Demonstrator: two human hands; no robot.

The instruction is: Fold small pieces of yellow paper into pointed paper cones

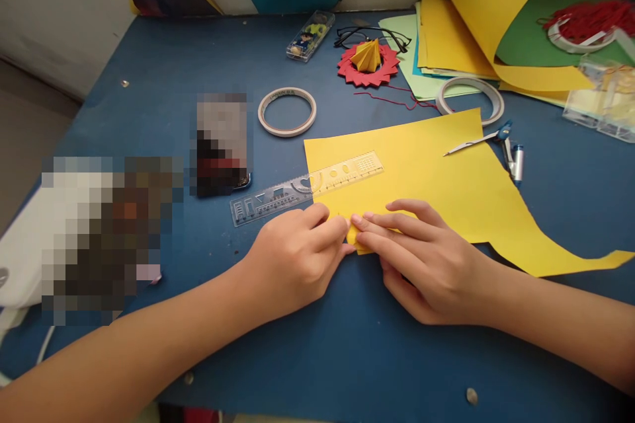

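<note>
A small folded piece of yellow paper sits between my two hands, mostly covered by fingertips. My left hand is closed, with thumb and bent fingers pinching the piece's left side. From the other side my right hand grips it with fingertips pressed together; its thumb is hidden. Under and beyond the hands lies a large yellow sheet with a curving cut edge at the right. A clear plastic ruler rests partly on the sheet, just beyond my left hand. A compass lies across the sheet's far right corner.
Two tape rolls lie farther back. A red paper ring with a yellow cone sits near black glasses and a clear case. Coloured paper is stacked back right. Blurred objects occupy the left.
</note>
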